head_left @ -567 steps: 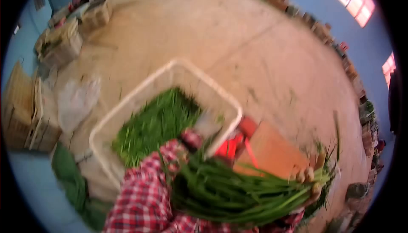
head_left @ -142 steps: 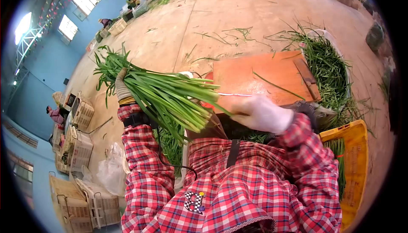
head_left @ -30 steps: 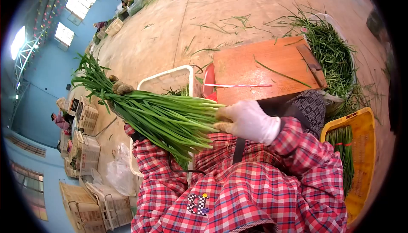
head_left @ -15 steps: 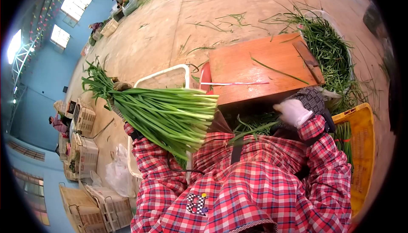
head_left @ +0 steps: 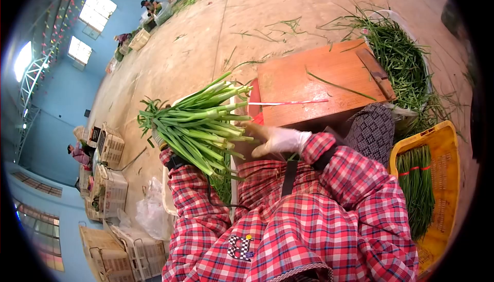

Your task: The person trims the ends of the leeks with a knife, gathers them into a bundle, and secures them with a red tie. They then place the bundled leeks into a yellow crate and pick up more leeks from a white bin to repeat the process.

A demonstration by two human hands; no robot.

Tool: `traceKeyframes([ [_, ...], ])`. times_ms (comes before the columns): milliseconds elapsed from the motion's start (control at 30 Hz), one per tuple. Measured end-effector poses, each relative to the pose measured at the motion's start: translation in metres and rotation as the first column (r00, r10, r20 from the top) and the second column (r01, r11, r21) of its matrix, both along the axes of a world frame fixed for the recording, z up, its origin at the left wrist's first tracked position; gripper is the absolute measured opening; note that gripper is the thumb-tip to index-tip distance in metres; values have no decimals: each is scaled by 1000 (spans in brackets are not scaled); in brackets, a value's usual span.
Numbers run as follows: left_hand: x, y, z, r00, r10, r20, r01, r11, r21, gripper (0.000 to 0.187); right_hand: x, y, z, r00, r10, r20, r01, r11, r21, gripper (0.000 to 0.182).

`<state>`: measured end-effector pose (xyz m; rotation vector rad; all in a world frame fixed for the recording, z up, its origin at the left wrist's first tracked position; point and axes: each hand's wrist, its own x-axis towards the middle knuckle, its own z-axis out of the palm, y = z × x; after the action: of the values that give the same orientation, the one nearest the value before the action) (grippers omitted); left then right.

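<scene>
My left hand point(head_left: 158, 139), mostly hidden behind leaves, grips a large bunch of Chinese chives point(head_left: 203, 127) near its leafy end. The pale stalk ends fan out to the right, uneven in length. My right hand point(head_left: 280, 140), in a white glove with bare-looking fingertips, reaches in beside those ends. Its thumb and fingers are apart, with the fingertips right at the stalks. Just beyond it stands a low wooden board point(head_left: 319, 84), with a red-and-white strip point(head_left: 290, 102) and one loose leaf point(head_left: 339, 84) on top.
At the far right, a white-rimmed container point(head_left: 399, 50) overflows with loose greens. A yellow crate point(head_left: 446, 179) by my right side holds a bundle point(head_left: 414, 184) tied with red bands. Pale crates point(head_left: 110, 189) and a plastic bag point(head_left: 152, 210) stand left. People sit farther off.
My right hand has moved left from beside the board to the stalk ends. The bunch has shifted and tilted up, its stalks now spread apart. The tied bundle is more exposed.
</scene>
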<state>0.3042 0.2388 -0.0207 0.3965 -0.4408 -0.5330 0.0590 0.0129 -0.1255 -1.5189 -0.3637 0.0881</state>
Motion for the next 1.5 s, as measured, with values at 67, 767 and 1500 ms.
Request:
traceKeyframes([
  [67, 1, 4, -5, 999, 47, -12, -46, 996, 77, 43, -10, 18, 13, 995, -64, 74, 69, 996, -63, 78],
  [767, 28, 29, -40, 949, 304, -83, -221, 829, 513, 42, 22, -40, 51, 930, -305, -206, 322, 945, 54, 35],
  [1500, 56, 42, -52, 835, 520, -179, -255, 655, 711, 53, -4, -20, 22, 951, -299, -73, 262, 911, -319, 61],
])
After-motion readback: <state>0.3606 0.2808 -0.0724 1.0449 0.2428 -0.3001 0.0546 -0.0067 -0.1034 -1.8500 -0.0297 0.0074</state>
